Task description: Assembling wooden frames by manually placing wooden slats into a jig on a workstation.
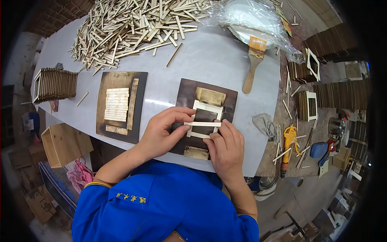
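Frame (pixel 202 121) on dark jig board (pixel 189 97), table centre | L hand (pixel 163 131) + R hand (pixel 225 147) fingertips pinching cross strip (pixel 202 124) | sides set, strip not seated | finished frames stack far left (pixel 56 84)

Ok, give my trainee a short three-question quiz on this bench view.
1. True or false: both hands, the left hand and the right hand, touch the pale wooden frame.
2. What lies on the left dark board? A) a row of short slats B) a paintbrush C) a rag
3. Fill in: the paintbrush lies to the person's ____ of the loose stick pile.

Key: 1 true; 2 A; 3 right
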Motion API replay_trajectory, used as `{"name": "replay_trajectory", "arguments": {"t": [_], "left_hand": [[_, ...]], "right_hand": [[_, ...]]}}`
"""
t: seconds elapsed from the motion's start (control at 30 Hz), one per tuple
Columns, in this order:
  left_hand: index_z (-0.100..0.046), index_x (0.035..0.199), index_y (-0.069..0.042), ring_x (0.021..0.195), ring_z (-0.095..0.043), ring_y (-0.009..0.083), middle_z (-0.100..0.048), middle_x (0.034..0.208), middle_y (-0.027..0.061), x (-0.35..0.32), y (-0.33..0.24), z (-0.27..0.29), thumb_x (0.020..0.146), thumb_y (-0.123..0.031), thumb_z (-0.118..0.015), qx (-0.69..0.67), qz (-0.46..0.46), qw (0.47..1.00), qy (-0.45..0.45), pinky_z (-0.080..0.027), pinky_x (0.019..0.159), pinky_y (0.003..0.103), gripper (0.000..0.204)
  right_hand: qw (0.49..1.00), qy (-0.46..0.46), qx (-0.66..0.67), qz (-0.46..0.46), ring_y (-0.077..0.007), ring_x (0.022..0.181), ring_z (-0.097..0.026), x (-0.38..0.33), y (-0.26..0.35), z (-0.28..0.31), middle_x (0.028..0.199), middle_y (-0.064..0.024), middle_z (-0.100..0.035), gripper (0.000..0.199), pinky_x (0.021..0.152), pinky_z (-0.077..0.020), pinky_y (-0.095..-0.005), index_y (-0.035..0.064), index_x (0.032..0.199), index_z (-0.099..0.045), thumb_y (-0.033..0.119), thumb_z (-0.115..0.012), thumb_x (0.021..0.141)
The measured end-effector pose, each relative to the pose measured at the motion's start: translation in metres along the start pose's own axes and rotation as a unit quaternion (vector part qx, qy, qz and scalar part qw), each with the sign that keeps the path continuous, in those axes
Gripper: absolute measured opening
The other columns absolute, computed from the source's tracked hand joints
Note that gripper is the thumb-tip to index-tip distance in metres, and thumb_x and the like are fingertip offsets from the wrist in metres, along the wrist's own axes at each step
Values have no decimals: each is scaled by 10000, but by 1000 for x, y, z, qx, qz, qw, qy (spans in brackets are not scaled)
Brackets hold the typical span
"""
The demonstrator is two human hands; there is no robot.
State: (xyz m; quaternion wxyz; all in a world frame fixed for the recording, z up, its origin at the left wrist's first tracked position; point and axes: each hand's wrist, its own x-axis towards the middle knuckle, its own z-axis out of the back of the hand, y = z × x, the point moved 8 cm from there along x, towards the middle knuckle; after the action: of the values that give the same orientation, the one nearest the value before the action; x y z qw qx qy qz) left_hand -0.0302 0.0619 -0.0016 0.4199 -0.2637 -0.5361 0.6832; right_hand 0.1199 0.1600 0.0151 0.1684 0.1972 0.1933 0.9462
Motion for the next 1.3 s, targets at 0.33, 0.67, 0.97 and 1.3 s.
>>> {"name": "replay_trajectory", "arguments": {"t": [0.33,0.67,0.97,1.3], "left_hand": [[-711,1107,11,1024,-679,196,-698,1312,148,1,7,2,913,87,-665,-74,55,996,-14,-573,875,288,214],[-721,1109,8,920,-655,168,-690,1136,100,12,8,7,915,81,-675,-60,78,995,-26,-557,801,272,212],[-741,1083,-25,822,-629,182,-670,1067,82,32,-3,0,900,45,-721,155,-19,988,5,-512,703,278,197],[-768,1081,-33,799,-594,162,-653,1084,81,38,1,5,892,55,-739,238,-75,967,-49,-486,657,270,210]], "right_hand": [[1000,1,30,-5,-327,1284,-616,5,-4,0,1334,-131,-673,235,1078,-470,-463,39,1042,-686,122,-818,867],[999,1,38,-3,-380,1368,-539,7,-11,-3,1475,-178,-556,355,1115,-441,-478,49,1151,-678,183,-837,864],[1000,20,-17,-18,-448,1534,-291,14,-20,2,1656,-237,-336,674,1199,-313,-540,122,1416,-618,318,-871,822],[994,98,-42,-29,-447,1603,-138,24,-30,-2,1743,-202,-228,725,1243,-203,-590,231,1488,-620,480,-830,841]]}}
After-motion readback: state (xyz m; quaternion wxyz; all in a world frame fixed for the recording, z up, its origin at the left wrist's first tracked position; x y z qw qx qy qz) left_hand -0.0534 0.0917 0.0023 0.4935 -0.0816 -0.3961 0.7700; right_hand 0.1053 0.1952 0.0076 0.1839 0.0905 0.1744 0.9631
